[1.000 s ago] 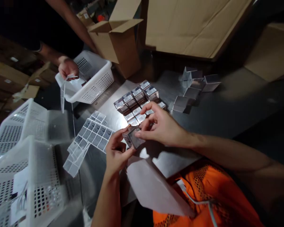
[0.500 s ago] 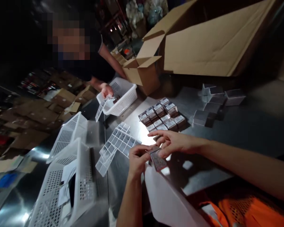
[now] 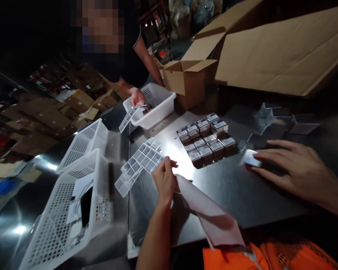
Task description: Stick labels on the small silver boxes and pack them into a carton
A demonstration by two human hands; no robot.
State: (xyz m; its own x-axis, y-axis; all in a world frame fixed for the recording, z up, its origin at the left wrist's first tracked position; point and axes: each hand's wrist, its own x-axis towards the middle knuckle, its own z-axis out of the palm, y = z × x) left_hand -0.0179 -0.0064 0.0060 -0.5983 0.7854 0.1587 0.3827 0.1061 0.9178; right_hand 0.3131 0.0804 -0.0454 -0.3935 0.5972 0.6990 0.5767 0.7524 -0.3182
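My left hand (image 3: 163, 180), closed with thumb and fingers pinched together, is at the upper end of a long white sheet (image 3: 214, 217) that hangs toward my lap. Far to the right, my right hand (image 3: 291, 168) has its fingertips and thumb on a small clear box (image 3: 251, 158) with a bright top face, low over the table. Just beyond it stand several clear folded plastic pieces (image 3: 273, 119). Between my hands, farther back, sits a block of small clear boxes with labelled tops (image 3: 205, 140). Sheets of pale square labels (image 3: 143, 159) lie left of my left hand.
Across the metal table (image 3: 183, 225), a co-worker's hand (image 3: 136, 96) holds a label sheet over a white basket (image 3: 154, 120). More white baskets (image 3: 101, 183) stand at left, the nearer holding papers and a dark object. Cardboard boxes (image 3: 281, 48) fill the back right.
My right hand has moved away from my left, far to the right, with the small clear box. My left hand stays by the white sheet. The view has shifted slightly.
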